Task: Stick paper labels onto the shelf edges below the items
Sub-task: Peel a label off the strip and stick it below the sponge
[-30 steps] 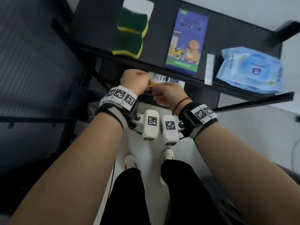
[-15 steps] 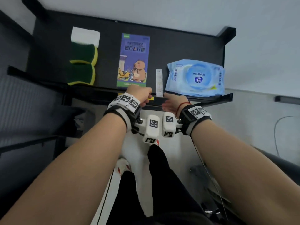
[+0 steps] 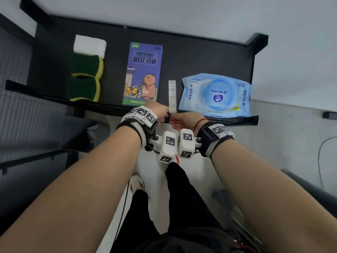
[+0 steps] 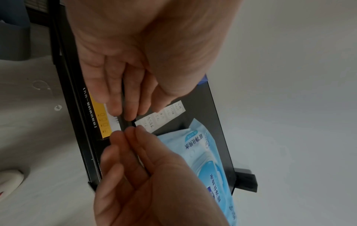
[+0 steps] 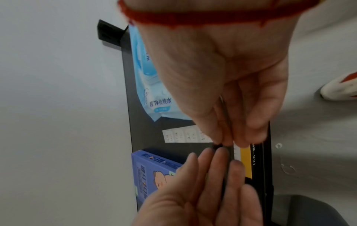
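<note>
The black shelf (image 3: 237, 119) carries green sponges (image 3: 84, 77), a purple game box (image 3: 143, 73), a white strip of paper labels (image 3: 172, 96) and a blue wipes pack (image 3: 217, 94). My left hand (image 3: 162, 113) and right hand (image 3: 179, 119) meet at the front edge, below the label strip. In the left wrist view, the straight fingers of my left hand (image 4: 125, 107) press on the edge (image 4: 126, 123), fingertip to fingertip with my right hand (image 4: 131, 137). In the right wrist view, my right hand (image 5: 231, 134) lies the same way. Any label under the fingertips is hidden.
A black and yellow box (image 4: 100, 116) lies on the lower shelf right under my hands. My white shoes (image 3: 136, 183) stand on the pale floor below. A grey wall backs the shelf, a cable (image 3: 321, 161) hangs at the right, and dark furniture stands at the left.
Both hands have risen from under the shelf to its front edge. The curled fingers have straightened against the edge. The head view has swung to look straight down on the shelf.
</note>
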`<state>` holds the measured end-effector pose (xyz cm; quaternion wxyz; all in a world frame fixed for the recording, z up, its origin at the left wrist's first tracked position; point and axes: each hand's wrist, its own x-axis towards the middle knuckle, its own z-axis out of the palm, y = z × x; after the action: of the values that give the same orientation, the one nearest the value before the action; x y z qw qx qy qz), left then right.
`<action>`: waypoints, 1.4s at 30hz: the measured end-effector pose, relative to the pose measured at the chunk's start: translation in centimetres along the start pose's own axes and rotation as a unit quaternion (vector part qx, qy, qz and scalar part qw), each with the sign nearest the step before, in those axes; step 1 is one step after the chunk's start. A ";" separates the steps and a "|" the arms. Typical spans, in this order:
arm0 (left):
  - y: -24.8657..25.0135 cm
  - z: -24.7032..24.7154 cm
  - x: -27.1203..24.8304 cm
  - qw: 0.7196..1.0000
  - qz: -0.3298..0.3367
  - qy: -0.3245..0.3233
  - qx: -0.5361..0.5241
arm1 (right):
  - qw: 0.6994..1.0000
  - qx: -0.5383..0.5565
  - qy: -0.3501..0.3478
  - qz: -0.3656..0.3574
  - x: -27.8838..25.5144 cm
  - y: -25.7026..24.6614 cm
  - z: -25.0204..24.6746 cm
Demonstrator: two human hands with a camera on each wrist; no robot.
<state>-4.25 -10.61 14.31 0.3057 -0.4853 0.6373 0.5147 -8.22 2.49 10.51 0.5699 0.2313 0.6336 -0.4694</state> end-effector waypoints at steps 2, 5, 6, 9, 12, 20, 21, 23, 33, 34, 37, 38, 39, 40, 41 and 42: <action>0.3 -0.4 -0.9 0.998 0.024 -0.002 -0.052 | 0.999 -0.033 -0.020 -0.009 -0.9 -0.2 0.0; 0.0 -0.9 -1.3 0.995 0.025 -0.021 -0.098 | 0.998 -0.065 -0.020 -0.018 -1.7 0.1 0.2; -0.4 -1.2 -1.4 0.994 0.026 -0.021 -0.104 | 0.997 -0.069 -0.006 -0.023 -1.5 0.4 0.5; -1.7 -2.0 -1.1 0.996 0.031 -0.016 -0.084 | 0.997 -0.051 0.063 -0.008 -0.6 0.7 1.4; -3.5 -3.1 -1.4 0.995 0.047 -0.010 -0.088 | 0.993 -0.038 0.114 -0.010 0.2 0.8 2.6; -12.4 -8.7 -1.7 0.984 0.151 0.066 -0.072 | 0.985 0.048 0.161 -0.052 2.2 2.5 3.0; -14.0 -9.5 -1.5 0.985 0.147 0.072 -0.061 | 0.983 0.053 0.165 -0.054 1.9 2.6 3.1; -17.7 -11.0 -1.2 0.988 0.119 0.086 -0.046 | 0.980 0.063 0.179 -0.067 1.4 2.9 3.7; -27.9 -12.3 -4.7 0.988 0.029 0.038 -0.147 | 0.985 -0.064 0.028 -0.161 -5.7 9.1 10.8; -27.4 -12.1 -5.3 0.984 0.043 0.029 -0.168 | 0.984 -0.090 -0.003 -0.154 -6.3 9.8 11.7; -25.0 -12.0 -6.6 0.972 0.079 -0.004 -0.219 | 0.968 -0.182 -0.075 -0.156 -7.3 10.8 14.3; -24.3 -12.1 -6.8 0.970 0.094 -0.012 -0.222 | 0.962 -0.207 -0.089 -0.157 -7.5 10.8 15.1; -23.7 -12.3 -6.9 0.969 0.111 -0.016 -0.222 | 0.955 -0.230 -0.098 -0.157 -7.8 10.5 15.7; -23.4 -12.6 -7.0 0.966 0.124 -0.011 -0.224 | 0.949 -0.252 -0.105 -0.157 -8.0 10.3 16.3; -23.3 -13.1 -7.2 0.965 0.137 0.001 -0.224 | 0.941 -0.277 -0.109 -0.158 -8.2 10.1 17.1; -23.1 -13.5 -7.3 0.964 0.151 0.015 -0.218 | 0.934 -0.298 -0.112 -0.163 -8.3 9.8 17.5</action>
<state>21.30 -21.24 16.32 0.1015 -0.4466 0.5797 0.6739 10.74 -6.09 16.69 0.5957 -0.1095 0.7054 -0.3683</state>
